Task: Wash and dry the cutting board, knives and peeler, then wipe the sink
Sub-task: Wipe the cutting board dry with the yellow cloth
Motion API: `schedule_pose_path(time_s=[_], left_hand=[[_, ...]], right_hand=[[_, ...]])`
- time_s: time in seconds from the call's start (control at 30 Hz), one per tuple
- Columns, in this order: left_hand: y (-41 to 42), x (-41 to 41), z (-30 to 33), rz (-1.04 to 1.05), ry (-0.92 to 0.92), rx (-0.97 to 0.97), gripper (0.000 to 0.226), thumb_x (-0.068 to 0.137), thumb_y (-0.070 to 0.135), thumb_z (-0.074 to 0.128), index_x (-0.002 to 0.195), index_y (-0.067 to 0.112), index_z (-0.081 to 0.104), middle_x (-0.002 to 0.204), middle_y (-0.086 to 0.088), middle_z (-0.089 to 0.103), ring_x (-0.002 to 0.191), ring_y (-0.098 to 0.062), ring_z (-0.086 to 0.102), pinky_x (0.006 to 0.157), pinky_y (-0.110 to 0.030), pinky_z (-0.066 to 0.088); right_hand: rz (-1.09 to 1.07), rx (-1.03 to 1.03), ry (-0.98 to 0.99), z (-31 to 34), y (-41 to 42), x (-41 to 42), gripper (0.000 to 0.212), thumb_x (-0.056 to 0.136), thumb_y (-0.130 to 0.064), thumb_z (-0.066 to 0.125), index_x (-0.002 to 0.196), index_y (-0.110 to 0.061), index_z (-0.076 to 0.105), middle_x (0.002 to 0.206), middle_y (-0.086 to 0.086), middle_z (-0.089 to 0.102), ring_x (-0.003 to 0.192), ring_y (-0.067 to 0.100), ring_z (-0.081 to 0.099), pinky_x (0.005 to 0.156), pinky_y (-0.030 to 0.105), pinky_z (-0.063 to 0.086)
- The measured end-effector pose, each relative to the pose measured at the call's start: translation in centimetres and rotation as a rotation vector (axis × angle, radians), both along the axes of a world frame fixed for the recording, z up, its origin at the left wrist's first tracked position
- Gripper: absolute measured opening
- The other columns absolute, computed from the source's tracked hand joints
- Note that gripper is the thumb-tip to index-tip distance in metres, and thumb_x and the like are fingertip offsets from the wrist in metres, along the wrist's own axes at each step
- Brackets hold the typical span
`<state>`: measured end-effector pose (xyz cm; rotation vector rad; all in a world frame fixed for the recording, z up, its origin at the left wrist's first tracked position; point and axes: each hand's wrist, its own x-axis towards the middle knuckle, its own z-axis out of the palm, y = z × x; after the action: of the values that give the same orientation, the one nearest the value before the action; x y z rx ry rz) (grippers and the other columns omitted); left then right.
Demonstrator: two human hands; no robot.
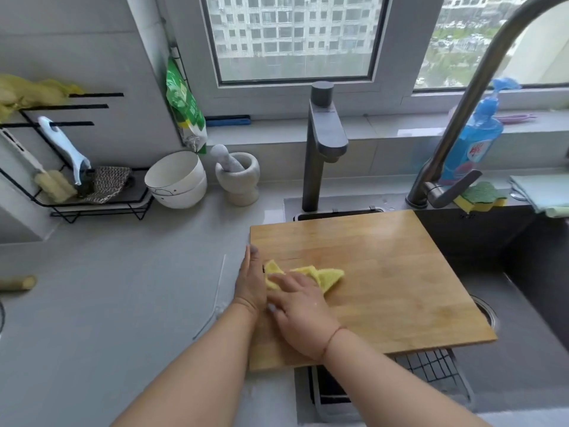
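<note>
Board (385, 278) of pale wood lies flat across the left part of the sink (529, 374), its left edge resting on the grey worktop (123, 303). Its long axis runs from about 10 o'clock to 4 o'clock, and most of its bare face stretches away toward 2 and 3 o'clock from the hands.

Both hands sit at the board's left edge, near 9 o'clock. The right hand (303, 306) lies palm down on a folded yellow cloth (323, 277), fingers spread flat and pressing it to the wood, not clenched round it. The cloth pokes out past the fingertips toward 1 o'clock. The right forearm comes in from 5 o'clock, wrist low.

The left hand (251, 282) stands on edge against the board's left side, fingers straight and together, pointing to 12 o'clock; it looks to be steadying the board, gripping nothing. Its forearm comes in from 7 o'clock.

This is probably the drying of the board. The right hand is the one placed to sweep toward 3 o'clock over the unwiped wood, while the left braces.

A blue peeler (66, 149) hangs in the rack (92, 204) at 10 o'clock, well apart. No knives can be made out.
</note>
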<state>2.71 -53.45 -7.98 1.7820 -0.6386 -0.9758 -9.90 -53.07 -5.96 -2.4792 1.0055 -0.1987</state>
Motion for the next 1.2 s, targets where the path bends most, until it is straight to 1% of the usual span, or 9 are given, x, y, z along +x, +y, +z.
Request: schedule_pose_path(time_s=[0.13, 0.23, 0.4, 0.47, 0.6, 0.73, 0.83, 0.93, 1.2], left_hand=[[0.2, 0.2, 0.3, -0.059, 0.017, 0.023, 0.111, 0.066, 0.095, 0.014, 0.15, 0.024, 0.031, 0.156, 0.007, 0.029, 0.143, -0.011, 0.023, 0.12, -0.033, 0.011], [0.5, -0.7, 0.1, -0.133, -0.405, 0.141, 0.069, 0.097, 0.059, 0.012, 0.155, 0.022, 0.017, 0.161, 0.002, 0.018, 0.147, -0.017, 0.016, 0.121, -0.035, 0.009], [0.5, -1.6, -0.8, -0.322, -0.864, 0.383, 0.07, 0.097, 0.056, 0.005, 0.155, 0.018, -0.003, 0.163, 0.002, 0.004, 0.149, -0.008, -0.005, 0.121, -0.039, -0.004], [0.6, -1.8, -0.7, -0.331, -0.91, 0.404, 0.07, 0.097, 0.057, 0.004, 0.154, 0.018, -0.006, 0.163, 0.002, 0.002, 0.149, -0.008, -0.008, 0.121, -0.039, -0.006], [0.7, -2.1, -0.3, -0.338, -0.931, 0.403, 0.069, 0.098, 0.055, 0.006, 0.155, 0.017, -0.005, 0.163, 0.002, 0.002, 0.149, -0.01, -0.008, 0.121, -0.039, -0.006], [0.7, -2.0, -0.1, -0.346, -0.945, 0.37, 0.069, 0.099, 0.054, 0.008, 0.155, 0.015, -0.002, 0.163, 0.002, 0.001, 0.149, -0.011, -0.007, 0.121, -0.036, -0.003], [0.7, -2.0, -0.2, -0.354, -0.932, 0.341, 0.068, 0.099, 0.053, 0.009, 0.155, 0.016, 0.001, 0.163, 0.004, -0.001, 0.149, -0.01, -0.008, 0.122, -0.034, -0.001], [0.7, -2.0, -0.2, -0.366, -0.928, 0.323, 0.067, 0.1, 0.052, 0.012, 0.156, 0.016, 0.002, 0.163, 0.004, -0.003, 0.149, -0.01, -0.009, 0.122, -0.032, 0.002], [0.7, -2.2, -0.3, -0.374, -0.928, 0.312, 0.068, 0.1, 0.052, 0.014, 0.155, 0.013, 0.005, 0.163, 0.004, -0.005, 0.148, -0.008, -0.012, 0.121, -0.029, 0.004]], right_hand=[[0.139, -0.008, -0.086, -0.4, 2.4, -2.3, 0.05, 0.087, -0.046, 0.029, 0.118, -0.033, 0.066, 0.143, -0.015, 0.042, 0.132, 0.017, 0.027, 0.112, 0.037, 0.011], [0.186, 0.005, -0.095, -0.9, 1.9, -4.6, 0.043, 0.087, -0.042, 0.035, 0.11, -0.032, 0.07, 0.139, -0.016, 0.047, 0.132, 0.014, 0.031, 0.114, 0.036, 0.014], [0.03, -0.028, -0.106, -1.0, 0.1, -10.0, 0.03, 0.09, -0.037, 0.048, 0.111, -0.036, 0.07, 0.142, -0.021, 0.043, 0.135, 0.005, 0.026, 0.107, 0.014, -0.001], [-0.027, -0.043, -0.08, -0.9, -0.4, -12.4, 0.037, 0.088, -0.044, 0.041, 0.111, -0.04, 0.069, 0.143, -0.024, 0.04, 0.137, 0.003, 0.023, 0.105, 0.011, -0.004], [-0.185, -0.06, -0.007, -0.9, -1.7, -17.5, 0.045, 0.082, -0.05, 0.032, 0.108, -0.044, 0.068, 0.141, -0.021, 0.043, 0.134, 0.006, 0.03, 0.111, 0.023, 0.016], [-0.571, -0.169, -0.086, -1.7, -3.3, -22.0, 0.022, 0.084, -0.03, 0.058, 0.097, -0.036, 0.075, 0.128, -0.003, 0.059, 0.118, 0.024, 0.051, 0.101, 0.049, 0.039], [-0.645, -0.131, -0.039, -1.8, -5.3, -22.1, 0.025, 0.088, -0.015, 0.063, 0.106, -0.027, 0.074, 0.134, 0.003, 0.053, 0.12, 0.027, 0.043, 0.104, 0.046, 0.036], [-0.697, -0.079, 0.008, -0.9, -8.3, -20.8, 0.029, 0.096, -0.021, 0.05, 0.119, -0.025, 0.067, 0.143, 0.0, 0.041, 0.123, 0.025, 0.034, 0.106, 0.037, 0.03], [-0.764, 0.086, 0.085, 1.2, -17.6, -16.0, 0.034, 0.101, -0.028, 0.039, 0.13, -0.032, 0.055, 0.148, 0.002, 0.027, 0.129, 0.028, 0.031, 0.107, 0.041, 0.032]])
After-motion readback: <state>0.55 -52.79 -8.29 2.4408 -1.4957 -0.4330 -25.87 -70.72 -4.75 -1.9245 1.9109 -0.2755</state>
